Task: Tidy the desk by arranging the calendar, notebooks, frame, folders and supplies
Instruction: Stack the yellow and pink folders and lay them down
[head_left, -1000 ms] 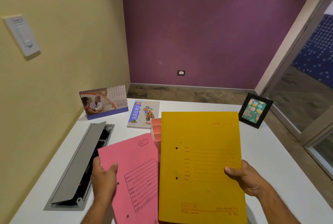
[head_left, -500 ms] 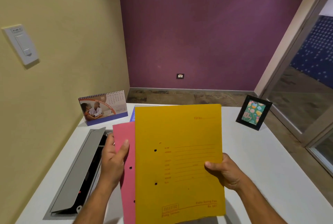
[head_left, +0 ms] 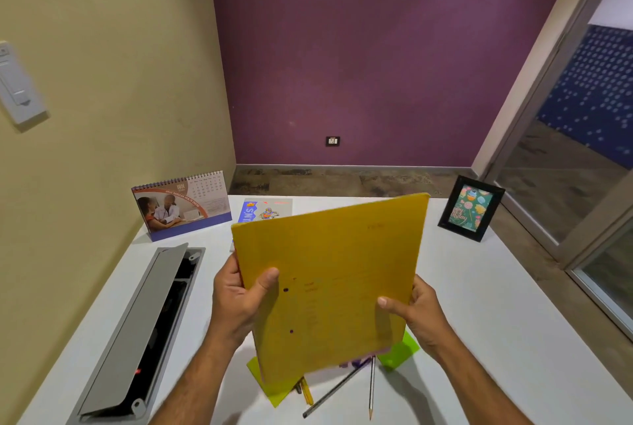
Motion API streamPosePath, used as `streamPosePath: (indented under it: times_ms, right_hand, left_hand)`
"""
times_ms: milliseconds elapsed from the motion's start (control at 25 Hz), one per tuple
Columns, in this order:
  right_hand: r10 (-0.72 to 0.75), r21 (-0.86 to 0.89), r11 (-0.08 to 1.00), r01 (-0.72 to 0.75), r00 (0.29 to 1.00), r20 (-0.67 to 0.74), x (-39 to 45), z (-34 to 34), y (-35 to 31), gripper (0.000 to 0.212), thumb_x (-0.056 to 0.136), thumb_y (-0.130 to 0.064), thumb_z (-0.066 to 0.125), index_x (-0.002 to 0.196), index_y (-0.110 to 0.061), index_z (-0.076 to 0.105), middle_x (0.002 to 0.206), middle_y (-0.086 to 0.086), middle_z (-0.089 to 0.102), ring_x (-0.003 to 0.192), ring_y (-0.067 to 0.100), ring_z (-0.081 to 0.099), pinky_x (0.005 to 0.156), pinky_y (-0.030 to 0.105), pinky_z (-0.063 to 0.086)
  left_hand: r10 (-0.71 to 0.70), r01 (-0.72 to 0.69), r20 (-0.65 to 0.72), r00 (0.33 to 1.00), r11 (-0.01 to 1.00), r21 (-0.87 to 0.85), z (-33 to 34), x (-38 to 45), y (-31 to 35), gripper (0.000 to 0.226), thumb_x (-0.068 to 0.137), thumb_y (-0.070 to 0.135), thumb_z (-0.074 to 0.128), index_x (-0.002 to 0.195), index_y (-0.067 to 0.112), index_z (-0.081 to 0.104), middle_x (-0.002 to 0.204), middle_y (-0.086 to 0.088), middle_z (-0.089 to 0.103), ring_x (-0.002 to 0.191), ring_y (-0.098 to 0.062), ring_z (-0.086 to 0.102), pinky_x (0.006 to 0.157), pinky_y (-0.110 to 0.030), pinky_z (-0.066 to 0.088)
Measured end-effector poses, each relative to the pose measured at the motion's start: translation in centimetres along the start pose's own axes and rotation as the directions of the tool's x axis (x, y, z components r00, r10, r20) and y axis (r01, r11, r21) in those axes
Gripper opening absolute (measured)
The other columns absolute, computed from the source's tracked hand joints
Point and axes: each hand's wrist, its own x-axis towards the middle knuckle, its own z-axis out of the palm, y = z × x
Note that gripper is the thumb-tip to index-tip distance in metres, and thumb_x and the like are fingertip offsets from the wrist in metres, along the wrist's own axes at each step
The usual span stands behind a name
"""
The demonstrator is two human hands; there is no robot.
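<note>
Nearest, below the hands, two pencils and green paper lie on the desk. The left hand and right hand each grasp a side edge of the yellow folder, thumbs on its face. It is held raised between them, equally near both, long axis running away from the person, top edge tilted far-right. Beyond: notebook, calendar far-left, frame far-right.

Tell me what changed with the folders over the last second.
The pink folder slid behind the yellow folder and is now hidden; both hands, left hand and right hand, grip the stack, raised and tilted. Calendar and frame stayed put.
</note>
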Motion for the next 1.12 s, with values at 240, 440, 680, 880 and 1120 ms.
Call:
streamPosePath:
  times_ms: [240, 440, 680, 880, 1120]
  right_hand:
    - [0.032, 0.014, 0.999, -0.031, 0.991, -0.133, -0.9, 0.6, 1.4, 0.034, 0.077, 0.01, 0.071, 0.106, -0.007, 0.067, 0.097, 0.001, 0.077, 0.09, 0.024, 0.073, 0.079, 0.034, 0.058]
    - [0.076, 0.068, 0.996, -0.064, 0.977, -0.198, -2.1, 0.9, 3.2, 0.059, 0.055, -0.037, 0.092, 0.103, -0.01, 0.069, 0.097, 0.004, 0.077, 0.088, 0.028, 0.072, 0.076, 0.041, 0.057]
    - [0.081, 0.082, 0.994, -0.071, 0.989, -0.126, -1.2, -0.2, 1.9, 0.09, 0.029, -0.059, 0.091, 0.103, -0.014, 0.07, 0.099, 0.004, 0.077, 0.089, 0.025, 0.073, 0.079, 0.044, 0.055]
    - [0.164, 0.073, 0.985, -0.159, 0.984, -0.07, 1.0, -3.6, 0.1, 0.082, 0.047, -0.042, 0.093, 0.117, -0.011, 0.063, 0.108, 0.009, 0.074, 0.097, 0.03, 0.071, 0.087, 0.051, 0.054]
    - [0.334, 0.052, 0.942, -0.332, 0.941, -0.046, 4.2, -11.4, -0.3, 0.064, 0.066, -0.016, 0.085, 0.124, -0.009, 0.058, 0.114, 0.015, 0.071, 0.103, 0.038, 0.067, 0.092, 0.054, 0.051]
  left_hand:
    - [-0.017, 0.018, 0.016, 1.0, 0.999, -0.029, 0.4, 0.2, -0.8, 0.044, 0.079, 0.024, 0.069, 0.119, 0.019, 0.053, 0.107, 0.012, 0.073, 0.1, -0.016, 0.069, 0.073, -0.023, 0.058]
    - [-0.16, 0.152, 0.052, 0.986, 0.979, 0.139, -0.1, -0.4, -3.5, 0.065, 0.057, 0.046, 0.08, 0.115, 0.027, 0.056, 0.106, 0.013, 0.072, 0.096, -0.011, 0.069, 0.074, -0.025, 0.058]
    - [-0.402, 0.288, 0.21, 0.891, 0.859, 0.422, -1.3, -2.1, -7.4, 0.043, 0.092, 0.022, 0.065, 0.124, 0.042, 0.045, 0.107, 0.038, 0.063, 0.1, 0.008, 0.063, 0.085, -0.028, 0.057]
    - [-0.447, 0.343, 0.192, 0.874, 0.845, 0.41, 2.2, -0.9, -7.8, 0.043, 0.096, 0.018, 0.057, 0.133, 0.035, 0.042, 0.121, 0.016, 0.062, 0.107, -0.006, 0.063, 0.088, -0.029, 0.054]
    - [-0.471, 0.38, 0.214, 0.856, 0.853, 0.359, 10.1, 1.7, -8.8, 0.037, 0.091, 0.012, 0.064, 0.115, 0.036, 0.052, 0.117, 0.007, 0.065, 0.104, -0.009, 0.063, 0.092, -0.036, 0.052]
